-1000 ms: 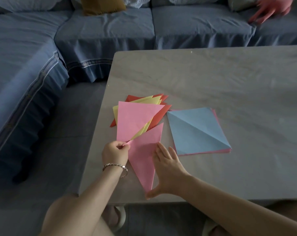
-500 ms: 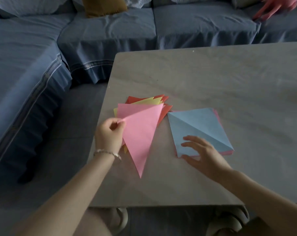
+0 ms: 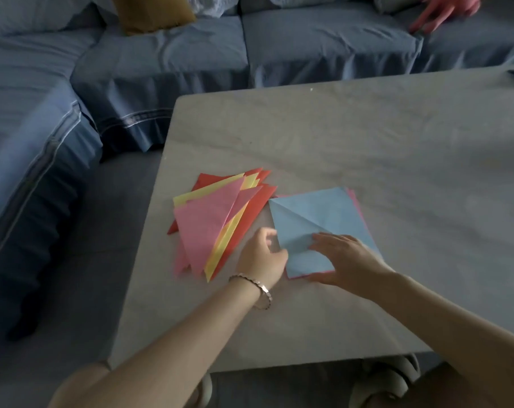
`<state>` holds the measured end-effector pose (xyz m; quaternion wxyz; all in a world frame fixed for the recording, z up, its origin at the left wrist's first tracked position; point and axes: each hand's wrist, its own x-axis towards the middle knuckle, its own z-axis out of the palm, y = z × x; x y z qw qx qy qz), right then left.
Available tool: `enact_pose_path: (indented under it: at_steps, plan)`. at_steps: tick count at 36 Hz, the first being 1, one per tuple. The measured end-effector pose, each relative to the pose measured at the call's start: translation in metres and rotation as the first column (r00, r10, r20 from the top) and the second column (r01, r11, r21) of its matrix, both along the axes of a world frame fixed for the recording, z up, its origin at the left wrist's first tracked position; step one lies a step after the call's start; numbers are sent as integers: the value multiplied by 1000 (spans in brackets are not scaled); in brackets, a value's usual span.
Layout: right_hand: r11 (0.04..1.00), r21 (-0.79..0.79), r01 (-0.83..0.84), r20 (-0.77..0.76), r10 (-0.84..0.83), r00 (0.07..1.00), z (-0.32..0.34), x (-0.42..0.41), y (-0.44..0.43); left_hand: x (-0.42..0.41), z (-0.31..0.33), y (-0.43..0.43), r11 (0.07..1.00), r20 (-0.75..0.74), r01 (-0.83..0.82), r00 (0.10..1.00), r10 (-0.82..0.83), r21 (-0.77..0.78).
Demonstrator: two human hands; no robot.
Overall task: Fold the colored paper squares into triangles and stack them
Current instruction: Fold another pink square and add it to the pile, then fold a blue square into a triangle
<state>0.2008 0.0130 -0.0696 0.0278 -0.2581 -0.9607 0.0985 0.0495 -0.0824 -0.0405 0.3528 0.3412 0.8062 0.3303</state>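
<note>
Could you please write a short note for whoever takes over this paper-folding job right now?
Left hand: fingers curled at the left edge of the blue square; whether it pinches the sheet is unclear.
Right hand: flat on the blue square's near part.
Done: folded triangles in pink, yellow and red lie fanned on the table, left of the squares.
To do: the blue square, creased diagonally but lying open, tops the unfolded pile; a pink sheet shows beneath. Fold these and stack them.
</note>
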Motion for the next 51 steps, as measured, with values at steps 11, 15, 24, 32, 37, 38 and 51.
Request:
enact_pose_path:
  at_steps: [11,15,24,32,37,38,51]
  plan:
    - [990,-131,55,27,-52,998,6,0,0,-2,-4,7,961,388,-275,882,266,-32]
    - [987,-156,46,80,-34,996,9,-1,4,0,-6,9,950,437,-308,848,301,-57]
    - [988,-149,33,73,-22,997,9,-1,6,5,-3,12,921,440,-384,816,375,-71]
    - [986,-164,38,23,-35,999,12,0,3,13,8,13,958,276,-284,918,285,-46]
    - [982,-185,49,-80,-65,995,12,0,-1,19,6,19,964,265,-251,927,267,-92]
    - [983,-174,60,-79,-74,994,13,0,-3,20,5,20,962,279,-256,921,273,-96]
    - [995,-100,-2,-438,-42,898,3,26,-14,-9,8,9,922,422,-385,832,360,-29]
